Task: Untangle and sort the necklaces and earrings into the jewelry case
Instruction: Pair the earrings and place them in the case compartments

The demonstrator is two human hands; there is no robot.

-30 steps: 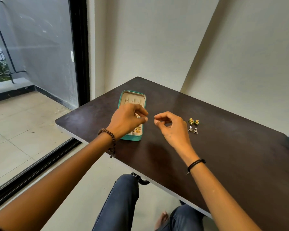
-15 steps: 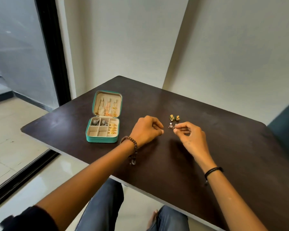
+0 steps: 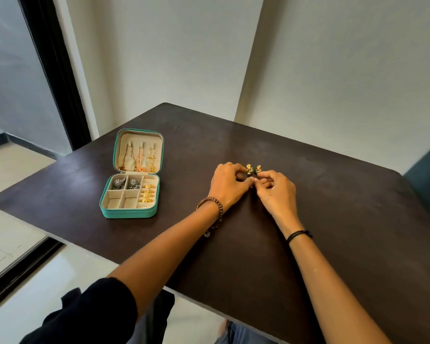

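Teal jewelry case [image 3: 129,212] laid open toward left edge of dark desk [image 3: 333,219]; necklaces hung in lid, earrings in tray compartments. Left hand [image 3: 227,186] and right hand [image 3: 276,192] pinched together mid-desk; item between fingertips too small to tell. Green-gold earrings [image 3: 253,168] just beyond them.

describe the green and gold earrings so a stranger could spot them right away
On the dark table, look right of the teal case, just beyond the two hands' fingertips. The green-and-gold earrings lie there as a pair, the only loose jewelry visible outside the case.
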